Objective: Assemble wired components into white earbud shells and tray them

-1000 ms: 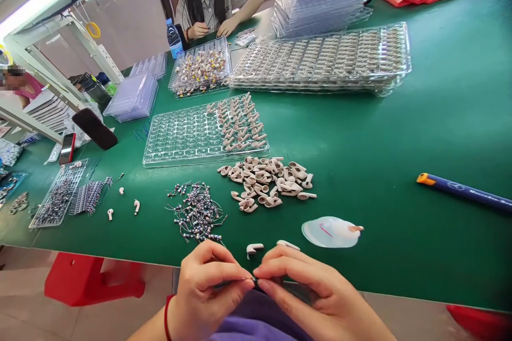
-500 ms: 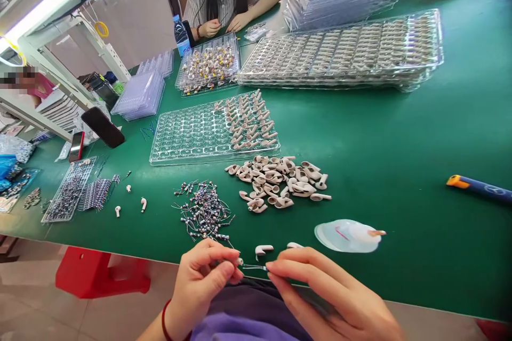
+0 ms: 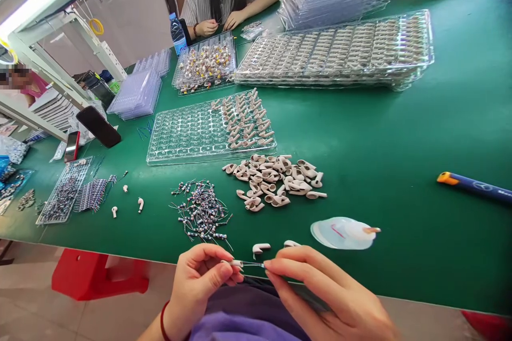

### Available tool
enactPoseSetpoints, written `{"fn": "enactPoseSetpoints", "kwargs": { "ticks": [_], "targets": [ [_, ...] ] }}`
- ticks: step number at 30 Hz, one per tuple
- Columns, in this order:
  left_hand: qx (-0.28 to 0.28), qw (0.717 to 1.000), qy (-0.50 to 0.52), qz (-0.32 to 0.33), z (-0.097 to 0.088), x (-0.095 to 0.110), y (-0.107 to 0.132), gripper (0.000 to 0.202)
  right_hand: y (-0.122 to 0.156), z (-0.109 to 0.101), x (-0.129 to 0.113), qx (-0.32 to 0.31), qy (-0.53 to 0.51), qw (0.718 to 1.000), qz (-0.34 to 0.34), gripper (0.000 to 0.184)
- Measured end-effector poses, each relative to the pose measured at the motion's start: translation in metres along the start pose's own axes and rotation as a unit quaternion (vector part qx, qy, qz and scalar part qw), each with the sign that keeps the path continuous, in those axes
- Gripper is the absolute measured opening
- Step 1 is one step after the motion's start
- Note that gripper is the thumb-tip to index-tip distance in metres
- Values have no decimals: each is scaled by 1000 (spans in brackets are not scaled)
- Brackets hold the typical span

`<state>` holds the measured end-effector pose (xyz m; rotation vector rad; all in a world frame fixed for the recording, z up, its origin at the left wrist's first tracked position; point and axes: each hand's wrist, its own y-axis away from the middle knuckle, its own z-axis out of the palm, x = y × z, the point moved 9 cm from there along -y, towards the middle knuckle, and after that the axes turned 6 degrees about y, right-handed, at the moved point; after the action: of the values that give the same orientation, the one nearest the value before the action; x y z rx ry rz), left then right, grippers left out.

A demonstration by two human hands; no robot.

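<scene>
Both my hands are at the near table edge, over my purple lap. My left hand (image 3: pixel 202 279) pinches one end of a small wired component (image 3: pixel 246 264), and my right hand (image 3: pixel 320 290) pinches the thin wire at its other end. Just beyond lie two white earbud shells (image 3: pixel 261 248). A heap of wired components (image 3: pixel 202 210) and a pile of beige earbud shells (image 3: pixel 276 181) sit farther out. Behind them is a clear tray (image 3: pixel 188 136), partly filled with shells.
A round clear lid (image 3: pixel 342 233) lies right of my hands, a blue and orange tool (image 3: pixel 474 186) at far right. Stacked full trays (image 3: pixel 336 50) stand at the back. A person sits across the table. Phones (image 3: pixel 98 126) and small trays lie at left.
My hands have drawn slightly apart, and a short length of wire now shows between them. The view shifted a little.
</scene>
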<state>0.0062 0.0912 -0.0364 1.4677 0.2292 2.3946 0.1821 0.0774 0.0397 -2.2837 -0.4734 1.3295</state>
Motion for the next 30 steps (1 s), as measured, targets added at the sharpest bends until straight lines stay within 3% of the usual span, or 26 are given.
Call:
{"fn": "enactPoseSetpoints", "kwargs": {
  "ticks": [10,23,30],
  "targets": [
    [6,1000,6,-3,0,-1,0,15,9,6,0,-33,10,999,-24,22],
    [0,1000,2,-4,2,0,-1,16,11,7,-1,-32,6,999,-19,22],
    [-13,998,-68,3,6,3,1,18,1,8,-1,-39,-23,999,-3,17]
  ]
}}
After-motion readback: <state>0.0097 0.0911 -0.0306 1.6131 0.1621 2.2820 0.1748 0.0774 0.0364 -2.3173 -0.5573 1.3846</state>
